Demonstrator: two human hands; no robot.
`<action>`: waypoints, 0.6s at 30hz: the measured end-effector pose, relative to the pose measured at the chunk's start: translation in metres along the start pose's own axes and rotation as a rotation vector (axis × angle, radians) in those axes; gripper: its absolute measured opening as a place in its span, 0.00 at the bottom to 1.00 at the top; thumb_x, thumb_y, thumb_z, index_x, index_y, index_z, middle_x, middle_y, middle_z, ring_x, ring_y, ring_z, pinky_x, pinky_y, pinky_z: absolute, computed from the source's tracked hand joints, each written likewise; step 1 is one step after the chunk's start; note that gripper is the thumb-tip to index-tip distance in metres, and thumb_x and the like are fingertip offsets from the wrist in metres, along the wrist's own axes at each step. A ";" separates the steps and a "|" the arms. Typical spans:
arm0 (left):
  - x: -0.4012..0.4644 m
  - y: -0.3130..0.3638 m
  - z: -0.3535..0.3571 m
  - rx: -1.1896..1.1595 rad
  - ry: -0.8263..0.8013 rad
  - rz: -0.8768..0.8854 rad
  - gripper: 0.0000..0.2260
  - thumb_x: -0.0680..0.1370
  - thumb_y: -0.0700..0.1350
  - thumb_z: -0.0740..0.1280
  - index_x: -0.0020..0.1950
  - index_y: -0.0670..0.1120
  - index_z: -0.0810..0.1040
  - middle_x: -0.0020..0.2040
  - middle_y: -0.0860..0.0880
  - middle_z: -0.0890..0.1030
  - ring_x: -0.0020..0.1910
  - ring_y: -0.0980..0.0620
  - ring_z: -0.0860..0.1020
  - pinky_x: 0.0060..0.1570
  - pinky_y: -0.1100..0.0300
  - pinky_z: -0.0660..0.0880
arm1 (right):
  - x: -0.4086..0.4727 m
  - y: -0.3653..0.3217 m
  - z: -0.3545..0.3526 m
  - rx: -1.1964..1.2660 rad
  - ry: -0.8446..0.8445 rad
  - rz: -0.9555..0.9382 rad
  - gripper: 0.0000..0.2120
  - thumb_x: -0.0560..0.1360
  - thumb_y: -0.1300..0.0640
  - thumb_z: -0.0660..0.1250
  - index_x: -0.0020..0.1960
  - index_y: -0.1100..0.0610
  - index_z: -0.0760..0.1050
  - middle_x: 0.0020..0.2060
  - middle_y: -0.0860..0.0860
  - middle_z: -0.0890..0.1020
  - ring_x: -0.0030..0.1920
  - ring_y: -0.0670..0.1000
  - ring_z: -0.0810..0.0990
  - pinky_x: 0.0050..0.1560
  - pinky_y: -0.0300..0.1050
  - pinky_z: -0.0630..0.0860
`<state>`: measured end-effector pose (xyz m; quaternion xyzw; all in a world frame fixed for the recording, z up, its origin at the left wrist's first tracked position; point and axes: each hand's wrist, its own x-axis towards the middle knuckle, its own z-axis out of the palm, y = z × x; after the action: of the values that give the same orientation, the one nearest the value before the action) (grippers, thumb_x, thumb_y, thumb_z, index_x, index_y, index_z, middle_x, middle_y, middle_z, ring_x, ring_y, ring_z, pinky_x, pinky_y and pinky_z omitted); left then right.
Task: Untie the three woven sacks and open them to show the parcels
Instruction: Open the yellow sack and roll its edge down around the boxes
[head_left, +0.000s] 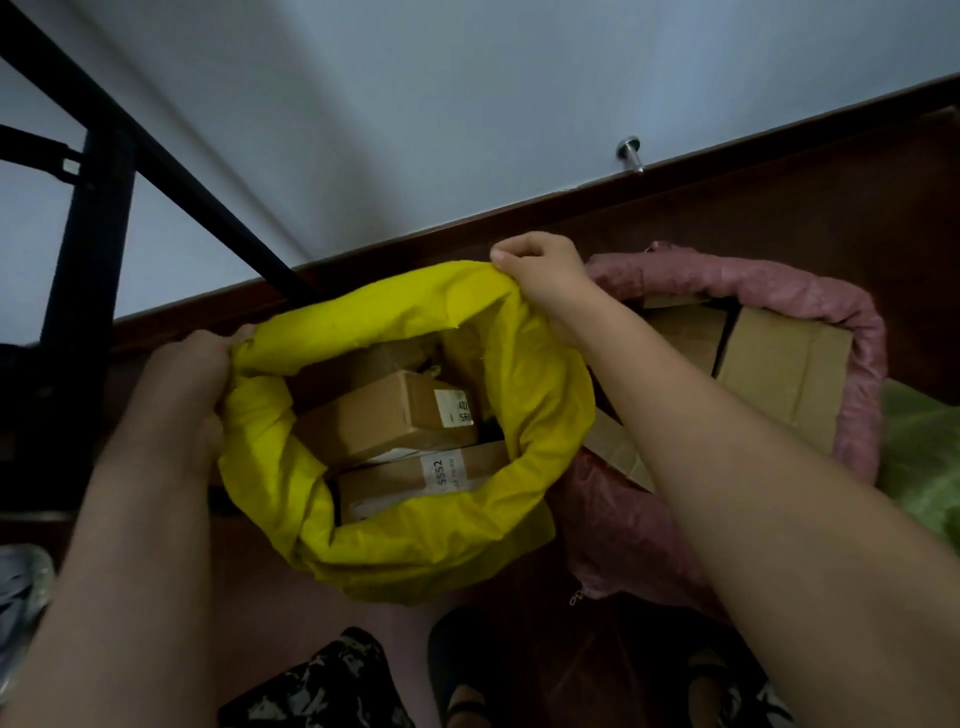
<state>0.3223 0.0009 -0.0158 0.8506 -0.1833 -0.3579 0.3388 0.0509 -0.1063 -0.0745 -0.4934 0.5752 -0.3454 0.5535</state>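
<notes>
— What have your hands got?
— My left hand (182, 384) and right hand (540, 270) both clench the rolled rim of the yellow sack (540, 415), on the floor beside the pink sack (862, 332).
— Inside?
— Cardboard parcels (384, 415), uncovered.
</notes>
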 end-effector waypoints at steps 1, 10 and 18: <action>-0.004 0.002 0.003 0.002 -0.020 -0.021 0.15 0.72 0.46 0.67 0.57 0.44 0.79 0.49 0.40 0.80 0.46 0.40 0.79 0.50 0.48 0.78 | 0.003 0.005 -0.002 -0.041 0.028 -0.006 0.06 0.75 0.59 0.69 0.52 0.58 0.79 0.42 0.46 0.78 0.48 0.46 0.77 0.56 0.43 0.75; -0.011 0.006 0.016 0.072 -0.074 -0.074 0.12 0.63 0.48 0.72 0.44 0.44 0.82 0.47 0.38 0.82 0.45 0.39 0.80 0.55 0.41 0.76 | -0.008 -0.010 -0.006 -0.504 -0.353 -0.494 0.27 0.64 0.37 0.74 0.58 0.47 0.77 0.54 0.41 0.77 0.57 0.43 0.73 0.60 0.45 0.70; -0.029 0.000 0.013 0.665 0.221 0.585 0.13 0.72 0.45 0.65 0.55 0.50 0.81 0.56 0.42 0.79 0.57 0.40 0.77 0.58 0.44 0.73 | -0.005 0.005 0.015 -0.556 -0.287 -0.638 0.09 0.77 0.55 0.65 0.52 0.57 0.81 0.46 0.51 0.83 0.49 0.52 0.80 0.51 0.48 0.75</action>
<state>0.2934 0.0108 -0.0084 0.8586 -0.4837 -0.0761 0.1517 0.0641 -0.0979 -0.0798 -0.8191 0.3827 -0.2591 0.3398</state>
